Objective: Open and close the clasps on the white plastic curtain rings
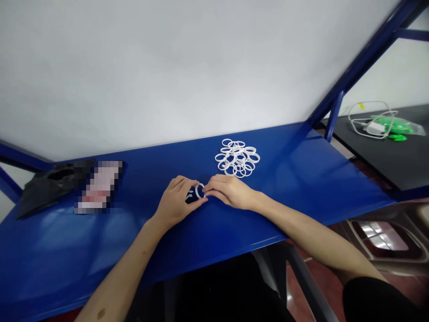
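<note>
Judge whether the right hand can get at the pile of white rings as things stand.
Probably yes: the pile of white rings lies just beyond the right hand with nothing visible between, though that hand is occupied with a single ring.

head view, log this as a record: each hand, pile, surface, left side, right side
left hand: thumb and index finger at a white ring
right hand: fingertips at the same ring's right edge
pile: overlapping white rings, beyond the right hand
surface: blue tabletop
left side: black bag, pixelated item
right side: black table with white charger, green items
</note>
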